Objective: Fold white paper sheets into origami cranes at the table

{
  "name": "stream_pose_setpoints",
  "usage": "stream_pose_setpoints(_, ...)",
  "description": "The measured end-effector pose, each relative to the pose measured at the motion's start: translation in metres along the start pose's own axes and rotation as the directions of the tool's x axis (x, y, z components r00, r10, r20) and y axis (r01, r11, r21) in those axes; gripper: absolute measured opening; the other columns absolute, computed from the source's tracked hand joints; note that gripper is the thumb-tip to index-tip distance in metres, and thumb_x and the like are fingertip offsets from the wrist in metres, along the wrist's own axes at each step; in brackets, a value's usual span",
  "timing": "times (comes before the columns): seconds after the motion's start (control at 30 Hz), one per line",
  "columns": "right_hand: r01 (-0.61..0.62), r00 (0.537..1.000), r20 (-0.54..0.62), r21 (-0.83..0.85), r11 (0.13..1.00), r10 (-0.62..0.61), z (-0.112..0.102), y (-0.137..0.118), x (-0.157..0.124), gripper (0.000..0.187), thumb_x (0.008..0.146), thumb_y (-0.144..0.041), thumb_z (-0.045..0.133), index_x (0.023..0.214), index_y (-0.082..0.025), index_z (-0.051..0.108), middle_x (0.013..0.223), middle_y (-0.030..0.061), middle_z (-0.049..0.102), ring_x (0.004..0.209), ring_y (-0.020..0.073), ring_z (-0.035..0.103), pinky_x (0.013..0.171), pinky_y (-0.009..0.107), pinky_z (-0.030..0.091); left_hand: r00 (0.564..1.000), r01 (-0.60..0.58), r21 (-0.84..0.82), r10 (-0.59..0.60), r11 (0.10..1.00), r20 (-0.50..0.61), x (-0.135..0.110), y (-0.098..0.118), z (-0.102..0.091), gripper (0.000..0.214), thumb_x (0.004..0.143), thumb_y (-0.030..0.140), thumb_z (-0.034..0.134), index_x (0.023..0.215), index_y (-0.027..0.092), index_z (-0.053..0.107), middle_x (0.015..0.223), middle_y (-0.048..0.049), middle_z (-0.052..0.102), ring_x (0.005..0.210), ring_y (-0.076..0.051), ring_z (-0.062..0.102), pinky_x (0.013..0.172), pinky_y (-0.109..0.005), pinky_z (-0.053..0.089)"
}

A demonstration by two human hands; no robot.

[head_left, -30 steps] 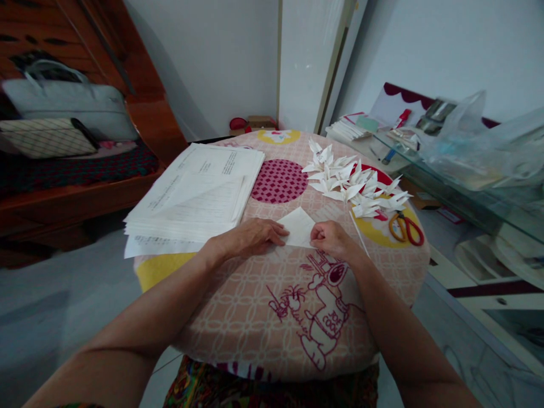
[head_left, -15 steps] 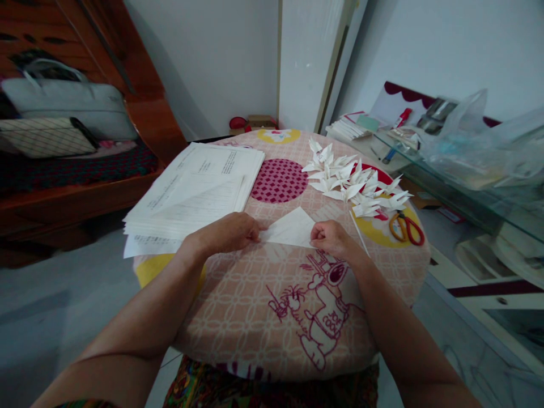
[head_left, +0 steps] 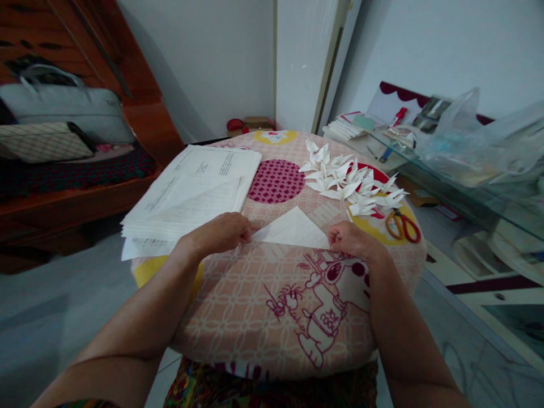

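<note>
A white paper folded into a triangle [head_left: 292, 229] lies flat on the round table with a pink cartoon cloth [head_left: 263, 317]. My left hand [head_left: 221, 232] pinches the triangle's left corner with curled fingers. My right hand [head_left: 352, 241] is closed on its right corner. Both hands rest on the cloth at the two ends of the long folded edge.
A stack of printed sheets [head_left: 195, 190] lies at the table's left. Several folded white paper shapes [head_left: 351, 184] sit at the back right, with orange-handled scissors [head_left: 402, 225] beside them. A glass shelf with plastic bags [head_left: 467, 153] stands right; a wooden bench with bags [head_left: 63, 113] left.
My hands slid apart along the paper's lower edge, left hand leftward first, then right hand rightward, so the whole triangle now shows between them.
</note>
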State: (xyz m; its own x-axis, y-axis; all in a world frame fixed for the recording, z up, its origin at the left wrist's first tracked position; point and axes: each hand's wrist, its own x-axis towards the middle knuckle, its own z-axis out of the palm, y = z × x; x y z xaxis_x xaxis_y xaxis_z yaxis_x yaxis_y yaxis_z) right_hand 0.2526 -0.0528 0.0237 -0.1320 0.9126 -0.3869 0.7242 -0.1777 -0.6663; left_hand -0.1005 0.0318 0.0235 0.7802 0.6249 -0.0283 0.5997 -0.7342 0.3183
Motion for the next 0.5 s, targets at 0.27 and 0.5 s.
stream_pose_setpoints(0.27,0.050,0.931,-0.365,0.162,0.986,0.013,-0.009,0.011,0.008,0.006,0.069,-0.015,0.057,0.073,-0.016,0.062,0.052,-0.0019,0.061,0.044,0.0122,0.056,0.044,0.021,0.043,0.970,0.196,-0.055,-0.202,0.979,-0.134,0.022,0.013,-0.003,0.028,0.081,0.012,0.049,0.084,0.020,0.076,0.088,-0.0004,0.078,0.079,-0.015,0.070,0.076,-0.024,0.050)
stream_pose_setpoints(0.5,0.368,0.829,-0.479,0.074,0.927,-0.290,0.025,-0.005,0.038,0.034,0.073,-0.018,0.060,0.103,-0.013,0.073,0.088,0.0096,0.077,0.077,0.0214,0.071,0.072,0.033,0.058,0.952,0.164,-0.275,-0.226,0.947,-0.209,0.042,0.034,0.026,0.061,0.077,0.039,0.075,0.131,0.012,0.062,0.121,-0.0133,0.072,0.109,-0.027,0.068,0.097,-0.036,0.052)
